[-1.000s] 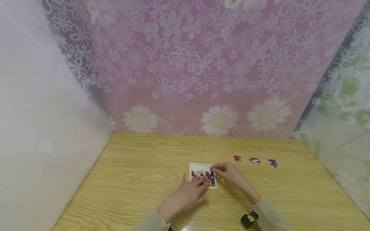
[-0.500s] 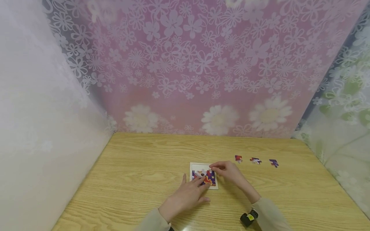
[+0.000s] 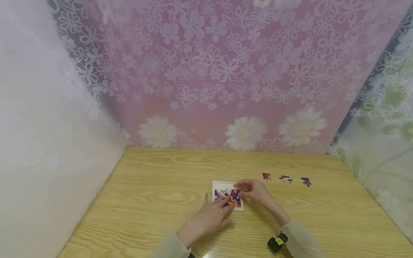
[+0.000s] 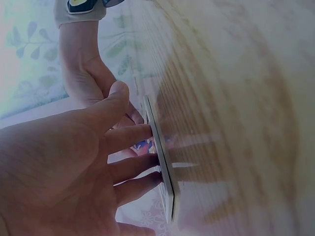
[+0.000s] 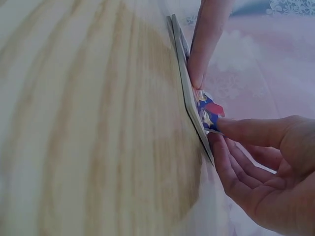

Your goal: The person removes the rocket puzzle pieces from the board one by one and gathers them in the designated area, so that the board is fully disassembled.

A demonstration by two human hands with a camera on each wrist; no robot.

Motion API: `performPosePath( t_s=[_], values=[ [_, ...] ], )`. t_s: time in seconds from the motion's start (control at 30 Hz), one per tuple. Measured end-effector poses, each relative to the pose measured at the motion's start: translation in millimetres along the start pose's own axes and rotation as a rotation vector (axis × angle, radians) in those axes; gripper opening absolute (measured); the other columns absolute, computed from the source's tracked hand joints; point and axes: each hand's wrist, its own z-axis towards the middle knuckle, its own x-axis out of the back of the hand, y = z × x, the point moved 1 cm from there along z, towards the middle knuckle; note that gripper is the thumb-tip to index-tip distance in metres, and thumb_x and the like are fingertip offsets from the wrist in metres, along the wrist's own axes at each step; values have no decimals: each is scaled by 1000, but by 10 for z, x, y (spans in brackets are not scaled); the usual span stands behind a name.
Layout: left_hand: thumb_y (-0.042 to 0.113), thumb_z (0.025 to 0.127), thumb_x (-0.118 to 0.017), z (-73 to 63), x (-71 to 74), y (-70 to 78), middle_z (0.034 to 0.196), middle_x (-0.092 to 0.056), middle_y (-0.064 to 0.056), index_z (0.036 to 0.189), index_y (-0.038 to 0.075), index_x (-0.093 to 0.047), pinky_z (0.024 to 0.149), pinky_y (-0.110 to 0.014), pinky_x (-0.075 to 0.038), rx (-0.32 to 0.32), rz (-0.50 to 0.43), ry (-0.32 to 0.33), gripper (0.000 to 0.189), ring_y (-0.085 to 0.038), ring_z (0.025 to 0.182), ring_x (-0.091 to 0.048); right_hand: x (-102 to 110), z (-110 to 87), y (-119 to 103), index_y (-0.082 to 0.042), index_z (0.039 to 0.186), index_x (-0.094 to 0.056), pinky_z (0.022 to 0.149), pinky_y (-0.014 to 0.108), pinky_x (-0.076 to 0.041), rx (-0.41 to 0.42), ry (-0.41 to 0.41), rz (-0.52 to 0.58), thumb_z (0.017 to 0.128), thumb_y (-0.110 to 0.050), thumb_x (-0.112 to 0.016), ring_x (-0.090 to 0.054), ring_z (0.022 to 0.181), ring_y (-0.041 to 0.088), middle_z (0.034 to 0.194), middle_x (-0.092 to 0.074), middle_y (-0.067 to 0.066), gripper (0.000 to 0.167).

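A small jigsaw puzzle in a white square frame [image 3: 213, 184] lies flat on the table. Purple, red and yellow pieces fill its near part, and bare white backing shows along its far side. My left hand [image 3: 209, 216] rests its outstretched fingers on the frame and pieces; in the left wrist view its fingertips [image 4: 153, 178] meet the frame's edge. At the frame's right side, my right hand [image 3: 256, 191] pinches a puzzle piece [image 5: 212, 112] between thumb and fingers. That piece, blue with red and a yellow star, is tilted up from the frame in the right wrist view.
Beyond the right hand lie three loose pieces in a row: a red one [image 3: 266, 177], a white-and-red one [image 3: 285, 179] and a purple one [image 3: 306, 182]. A pink floral backdrop [image 3: 206, 89] rises behind the wooden table [image 3: 155, 186], with pale walls either side.
The right fingers have shifted slightly nearer along the frame's right side. The left hand keeps its place on the puzzle, and the three loose pieces lie as before.
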Motion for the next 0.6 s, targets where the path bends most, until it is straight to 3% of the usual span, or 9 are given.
performPosePath(
  t_s=[0.23,0.6],
  values=[
    [56,101,-50,-6,6,-8,157,-44,-4,148,25,-54,111,-70,-31,-6,-3,2,57,-23,144,-44,0,-9,-21,-5,104,-76,76,34,-57,-33,-15,2,89,-2,-75,-69,85,18,98,-76,9,15],
    [57,99,-52,-7,-7,-16,157,-45,-3,147,27,-55,110,-69,-33,-11,14,20,57,-23,143,-45,-17,4,-50,-5,104,-78,71,32,-52,-73,-8,6,89,0,-73,-65,81,16,99,-76,9,16]
  ],
)
